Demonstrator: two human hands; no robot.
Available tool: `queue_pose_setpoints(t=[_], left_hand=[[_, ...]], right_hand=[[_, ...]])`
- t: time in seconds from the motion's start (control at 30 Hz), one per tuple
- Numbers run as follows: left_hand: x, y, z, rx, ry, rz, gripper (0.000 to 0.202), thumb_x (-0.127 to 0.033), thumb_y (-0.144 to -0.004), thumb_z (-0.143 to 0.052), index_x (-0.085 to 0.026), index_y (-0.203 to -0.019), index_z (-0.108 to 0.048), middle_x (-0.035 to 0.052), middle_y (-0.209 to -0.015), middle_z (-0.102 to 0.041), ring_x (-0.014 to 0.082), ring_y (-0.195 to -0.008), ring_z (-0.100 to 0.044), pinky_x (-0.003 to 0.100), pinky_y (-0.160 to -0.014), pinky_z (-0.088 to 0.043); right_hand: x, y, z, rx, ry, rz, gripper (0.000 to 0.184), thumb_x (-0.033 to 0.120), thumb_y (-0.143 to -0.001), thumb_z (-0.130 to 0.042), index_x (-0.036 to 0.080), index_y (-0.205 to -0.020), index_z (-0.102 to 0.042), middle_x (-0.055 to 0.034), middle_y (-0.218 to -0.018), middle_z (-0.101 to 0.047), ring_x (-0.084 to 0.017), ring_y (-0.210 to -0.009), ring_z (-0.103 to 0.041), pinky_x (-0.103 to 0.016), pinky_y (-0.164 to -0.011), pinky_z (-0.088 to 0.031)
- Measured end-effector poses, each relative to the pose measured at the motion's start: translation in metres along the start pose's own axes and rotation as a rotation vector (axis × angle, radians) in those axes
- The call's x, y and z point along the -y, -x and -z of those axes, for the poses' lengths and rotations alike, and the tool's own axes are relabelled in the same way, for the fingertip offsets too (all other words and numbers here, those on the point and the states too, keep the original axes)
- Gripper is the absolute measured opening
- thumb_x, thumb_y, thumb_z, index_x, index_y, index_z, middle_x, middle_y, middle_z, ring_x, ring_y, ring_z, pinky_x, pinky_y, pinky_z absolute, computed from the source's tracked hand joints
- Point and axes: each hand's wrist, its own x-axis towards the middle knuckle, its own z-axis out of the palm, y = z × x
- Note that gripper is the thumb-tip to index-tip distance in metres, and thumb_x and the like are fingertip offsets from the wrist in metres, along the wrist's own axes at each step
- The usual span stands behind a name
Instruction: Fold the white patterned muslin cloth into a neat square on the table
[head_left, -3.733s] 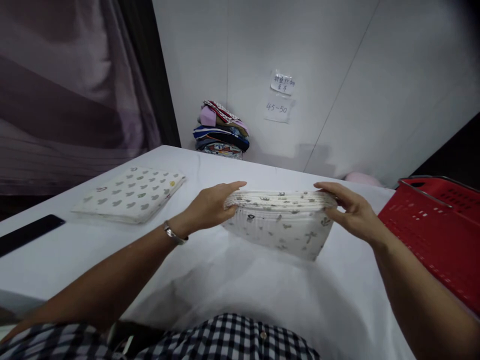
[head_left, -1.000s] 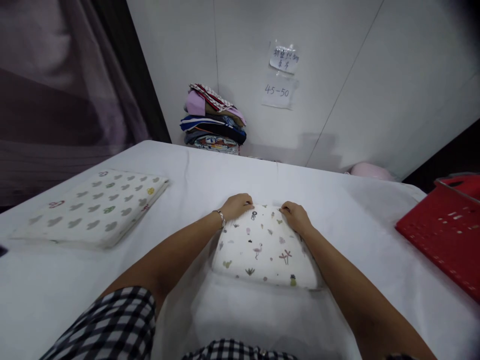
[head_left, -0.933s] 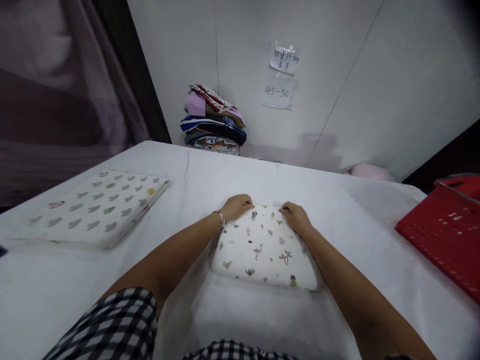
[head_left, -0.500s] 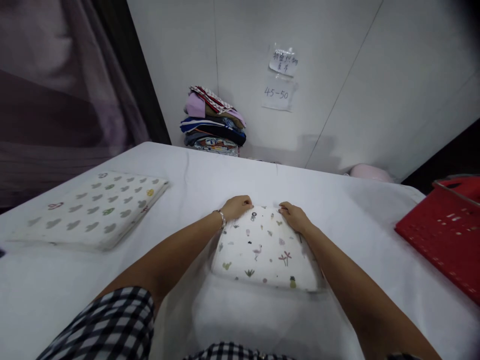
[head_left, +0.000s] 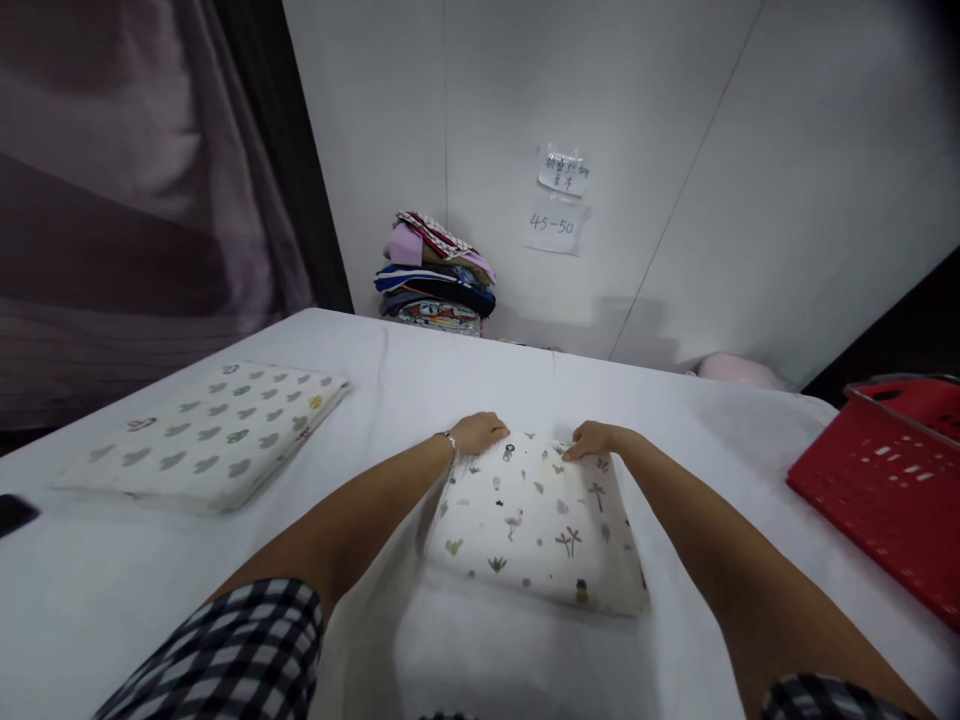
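A folded white cloth (head_left: 536,525) printed with a flamingo, palms, cacti and pineapples lies in front of me. At its far left corner my left hand (head_left: 478,434) is closed on the edge, the fingertips partly hidden. My right hand (head_left: 594,440) pinches the far right edge, thumb over the top and the other fingers mostly out of sight. To the left rests a second folded cloth (head_left: 217,425), white with grey cloud shapes and a few coloured motifs, apart from both hands.
The cloths lie on a white-covered table (head_left: 480,375). A red basket (head_left: 885,490) stands at the right. Against the wall is a stack of folded fabrics (head_left: 439,280). A dark object (head_left: 15,513) sits at the left edge, and a pink item (head_left: 739,370) shows behind the table.
My right hand has shifted its hold on the far right edge, its wrist now more raised and outward. The cloth's right side shows more fully. The camera view has tilted slightly upward.
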Motion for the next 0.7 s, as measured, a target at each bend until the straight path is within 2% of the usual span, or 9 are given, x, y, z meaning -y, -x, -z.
queue_pose_setpoints(t=[0.1, 0.23, 0.33, 0.43, 0.5, 0.57, 0.63, 0.7], left_hand=[[0.003, 0.002, 0.004, 0.025, 0.005, -0.006, 0.042, -0.052, -0.084, -0.041, -0.024, -0.101, -0.067, 0.0059, -0.114, -0.062, 0.0241, -0.105, -0.056, 0.031, -0.087, -0.041], [0.002, 0.006, 0.013, 0.083, 0.074, 0.014, 0.060, -0.065, -0.066, -0.058, -0.029, -0.114, -0.061, 0.0044, -0.123, -0.059, 0.0265, -0.108, -0.055, 0.030, -0.085, -0.043], [-0.007, 0.009, 0.026, 0.203, 0.110, 0.012, 0.058, -0.062, -0.061, -0.065, -0.027, -0.107, -0.064, 0.0035, -0.112, -0.065, 0.0243, -0.098, -0.060, 0.027, -0.076, -0.044], [-0.027, 0.014, 0.053, 0.248, 0.025, -0.022, 0.048, -0.057, -0.061, -0.066, -0.019, -0.090, -0.067, 0.0037, -0.092, -0.068, 0.0216, -0.085, -0.061, 0.024, -0.067, -0.041], [-0.047, 0.020, 0.083, 0.140, -0.062, -0.066, 0.049, -0.056, -0.061, -0.067, -0.015, -0.089, -0.065, 0.0035, -0.085, -0.067, 0.0199, -0.079, -0.059, 0.024, -0.064, -0.039], [-0.070, 0.030, 0.117, -0.021, -0.171, -0.127, 0.046, -0.053, -0.063, -0.066, -0.015, -0.089, -0.063, 0.0029, -0.083, -0.065, 0.0182, -0.076, -0.057, 0.024, -0.062, -0.037], [-0.093, 0.044, 0.148, -0.213, -0.287, -0.192, 0.041, -0.047, -0.066, -0.066, -0.015, -0.091, -0.062, 0.0039, -0.088, -0.063, 0.0184, -0.079, -0.055, 0.025, -0.065, -0.036], [-0.113, 0.062, 0.165, -0.419, -0.409, -0.226, 0.032, -0.038, -0.072, -0.062, -0.014, -0.093, -0.060, 0.0067, -0.094, -0.061, 0.0205, -0.086, -0.054, 0.028, -0.071, -0.037]], right_hand=[[0.009, 0.010, 0.009, -0.010, -0.002, 0.032, 0.029, 0.043, -0.043, -0.077, 0.022, -0.057, -0.064, -0.0035, -0.064, -0.066, -0.020, -0.060, -0.060, -0.029, -0.054, -0.043], [0.026, 0.039, 0.024, -0.048, -0.010, 0.079, 0.029, 0.044, -0.049, -0.074, 0.021, -0.065, -0.065, -0.0042, -0.071, -0.066, -0.020, -0.064, -0.059, -0.029, -0.054, -0.042], [0.044, 0.067, 0.039, -0.082, 0.051, 0.128, 0.029, 0.043, -0.053, -0.072, 0.021, -0.071, -0.064, -0.0041, -0.075, -0.065, -0.020, -0.066, -0.058, -0.028, -0.055, -0.040], [0.062, 0.095, 0.060, -0.078, 0.138, 0.174, 0.031, 0.044, -0.060, -0.069, 0.020, -0.078, -0.063, -0.0042, -0.079, -0.065, -0.019, -0.069, -0.057, -0.027, -0.057, -0.040], [0.071, 0.114, 0.079, -0.126, 0.150, 0.177, 0.034, 0.045, -0.063, -0.066, 0.019, -0.084, -0.062, -0.0044, -0.082, -0.065, -0.018, -0.072, -0.057, -0.027, -0.059, -0.040], [0.079, 0.133, 0.098, -0.267, 0.157, 0.177, 0.037, 0.045, -0.067, -0.063, 0.019, -0.092, -0.061, -0.0037, -0.083, -0.065, -0.017, -0.070, -0.057, -0.026, -0.059, -0.040], [0.085, 0.152, 0.112, -0.483, 0.229, 0.194, 0.036, 0.044, -0.071, -0.060, 0.019, -0.098, -0.060, -0.0032, -0.081, -0.064, -0.017, -0.067, -0.056, -0.027, -0.058, -0.039], [0.088, 0.169, 0.114, -0.729, 0.361, 0.255, 0.033, 0.038, -0.075, -0.056, 0.019, -0.103, -0.060, -0.0049, -0.083, -0.065, -0.019, -0.071, -0.057, -0.029, -0.062, -0.040]])
